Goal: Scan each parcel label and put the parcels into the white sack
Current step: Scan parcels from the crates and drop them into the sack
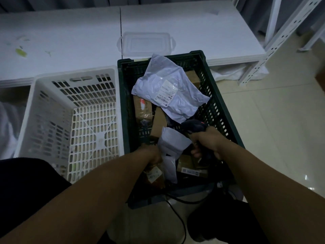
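A dark green crate [216,95] in front of me holds several parcels. A large white poly mailer [182,106] with a barcode label lies on top at the back, over brown cardboard boxes [142,110]. My left hand [151,154] reaches into the crate's near end and grips a small white mailer [171,143]; its fingers are mostly hidden behind it. My right hand [207,143] grips a black barcode scanner [195,125], whose head points toward the large mailer. The scanner's cable [177,215] trails down to the floor. White sack fabric [7,124] shows at the far left.
A white slotted basket [73,120] stands left of the crate with nothing visible in it. Behind both runs a white table [70,41] bearing a clear plastic lid [146,43]. A white metal rack [281,37] stands at the right on tiled floor [274,138].
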